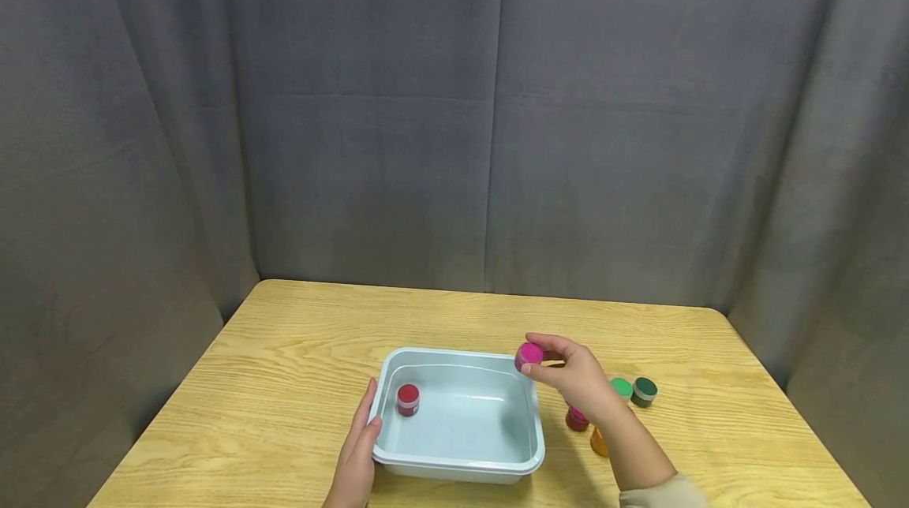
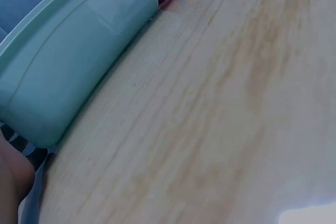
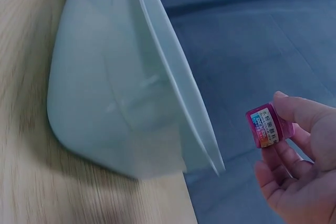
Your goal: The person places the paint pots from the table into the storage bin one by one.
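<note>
A pale blue plastic tub point(image 1: 458, 461) stands on the wooden table. Inside it, towards the left, sits a small paint jar with a red lid point(image 1: 408, 400). At the tub's left side my left hand point(image 1: 357, 453) grips the rim, thumb lying over the edge. My right hand point(image 1: 578, 378) pinches a magenta paint jar point(image 1: 529, 355) between thumb and fingers, raised near the tub's far right corner. The right wrist view shows the printed label of this magenta jar point(image 3: 264, 125) and its pink lid against the fingers. Most of the left hand is out of the left wrist view.
Right of the tub stand more paint jars: a light green one point(image 1: 621, 388), a dark green one point(image 1: 644, 391), a crimson one point(image 1: 577, 419) and an orange one point(image 1: 600, 442). The right forearm partly covers this group. Grey curtains point(image 1: 369, 177) hang behind the table point(image 1: 284, 382).
</note>
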`<state>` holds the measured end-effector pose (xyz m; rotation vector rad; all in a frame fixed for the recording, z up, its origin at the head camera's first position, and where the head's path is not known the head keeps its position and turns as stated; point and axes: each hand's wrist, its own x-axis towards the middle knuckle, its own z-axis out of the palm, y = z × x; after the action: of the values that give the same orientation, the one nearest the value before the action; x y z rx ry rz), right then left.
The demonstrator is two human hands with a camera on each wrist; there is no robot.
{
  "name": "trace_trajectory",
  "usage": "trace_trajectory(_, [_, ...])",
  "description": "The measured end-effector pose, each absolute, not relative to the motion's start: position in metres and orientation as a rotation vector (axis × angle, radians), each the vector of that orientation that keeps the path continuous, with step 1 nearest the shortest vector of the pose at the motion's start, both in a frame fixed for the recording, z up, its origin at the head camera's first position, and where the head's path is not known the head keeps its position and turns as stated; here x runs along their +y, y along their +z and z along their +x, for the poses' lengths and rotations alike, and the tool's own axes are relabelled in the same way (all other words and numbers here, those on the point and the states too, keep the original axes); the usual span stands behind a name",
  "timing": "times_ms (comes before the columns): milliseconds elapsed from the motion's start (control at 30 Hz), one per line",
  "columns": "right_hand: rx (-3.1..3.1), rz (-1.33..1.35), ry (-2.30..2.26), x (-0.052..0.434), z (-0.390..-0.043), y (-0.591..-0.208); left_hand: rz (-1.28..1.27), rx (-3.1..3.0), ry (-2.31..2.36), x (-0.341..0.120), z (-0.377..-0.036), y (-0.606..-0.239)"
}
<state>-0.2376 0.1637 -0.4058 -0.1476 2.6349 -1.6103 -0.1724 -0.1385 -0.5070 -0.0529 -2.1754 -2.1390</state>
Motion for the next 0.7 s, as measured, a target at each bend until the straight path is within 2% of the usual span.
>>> trace_trajectory(700, [2.549,-0.344,-1.524,0.092,-0.254,-0.426,-0.099,-2.159,-2.14,-0.14,-0.173,-0.51])
